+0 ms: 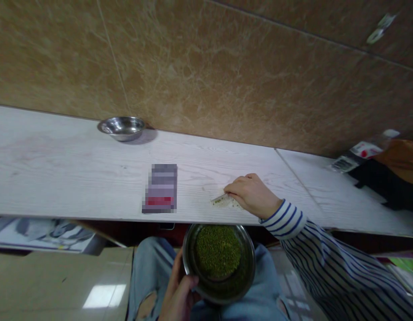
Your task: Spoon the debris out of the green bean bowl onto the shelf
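My left hand (179, 292) grips the rim of a steel bowl (246, 272) that holds green mung beans (218, 250), held over my lap just below the table's front edge. My right hand (253, 194), in a blue-striped sleeve, rests on the pale wooden table (76, 174) with its fingers curled and pressed down on a small clear packet (223, 200) with a few beans beside it near the edge.
An empty steel bowl (122, 128) stands at the back of the table by the brown tiled wall. A blurred rectangular object (160, 188) lies mid-table. A plastic bottle (363, 154) and dark and orange items (397, 171) sit at far right.
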Action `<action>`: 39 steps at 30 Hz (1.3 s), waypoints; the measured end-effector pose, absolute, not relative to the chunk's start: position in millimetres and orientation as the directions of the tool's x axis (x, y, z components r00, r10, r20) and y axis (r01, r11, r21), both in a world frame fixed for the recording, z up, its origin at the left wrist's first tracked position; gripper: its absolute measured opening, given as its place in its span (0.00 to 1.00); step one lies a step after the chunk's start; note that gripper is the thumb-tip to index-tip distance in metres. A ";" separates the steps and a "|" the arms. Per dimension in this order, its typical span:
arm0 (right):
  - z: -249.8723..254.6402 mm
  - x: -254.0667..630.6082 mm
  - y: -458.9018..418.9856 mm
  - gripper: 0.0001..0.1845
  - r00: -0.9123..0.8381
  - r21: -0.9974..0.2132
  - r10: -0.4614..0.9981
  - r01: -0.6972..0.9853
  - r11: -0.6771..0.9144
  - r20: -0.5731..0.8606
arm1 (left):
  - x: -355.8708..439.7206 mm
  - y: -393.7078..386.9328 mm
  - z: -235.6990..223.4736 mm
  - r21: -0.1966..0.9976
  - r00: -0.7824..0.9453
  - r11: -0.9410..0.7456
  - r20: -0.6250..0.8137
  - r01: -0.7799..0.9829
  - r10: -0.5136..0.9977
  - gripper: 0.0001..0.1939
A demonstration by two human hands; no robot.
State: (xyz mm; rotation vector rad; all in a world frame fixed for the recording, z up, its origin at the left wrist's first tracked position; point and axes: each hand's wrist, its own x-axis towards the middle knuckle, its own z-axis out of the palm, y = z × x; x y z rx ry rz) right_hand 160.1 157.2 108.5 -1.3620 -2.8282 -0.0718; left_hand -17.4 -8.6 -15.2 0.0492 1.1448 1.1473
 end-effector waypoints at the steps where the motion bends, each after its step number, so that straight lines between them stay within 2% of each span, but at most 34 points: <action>1: 107.9 161.1 154.8 0.12 -0.632 0.030 0.775 0.775 0.631 0.031 | -17.4 -9.0 -15.2 0.551 -0.047 0.473 -0.684 -0.687 0.728 0.44; 8: 106.8 168.1 140.1 0.11 -0.664 -0.009 0.745 0.746 0.666 0.059 | -15.6 -11.9 -13.9 0.564 -0.061 0.438 -0.658 -0.700 0.750 0.43; 17: 104.4 182.7 133.4 0.12 -0.684 -0.001 0.718 0.724 0.690 0.129 | -15.2 -13.3 -11.0 0.578 -0.061 0.458 -0.663 -0.676 0.746 0.41; 24: 105.1 177.6 113.4 0.14 -0.582 -0.008 0.786 0.803 0.596 0.207 | -14.9 -13.3 -9.9 0.580 -0.061 0.455 -0.659 -0.676 0.750 0.41; 31: 87.2 140.7 94.9 0.15 -0.603 -0.107 0.778 0.774 0.624 0.177 | -17.0 -16.2 -11.0 0.595 -0.076 0.482 -0.676 -0.643 0.733 0.41; 39: 81.2 129.3 95.8 0.16 -0.533 -0.225 0.839 0.809 0.543 0.109 | -19.0 -13.2 -11.9 0.595 -0.087 0.472 -0.676 -0.650 0.732 0.40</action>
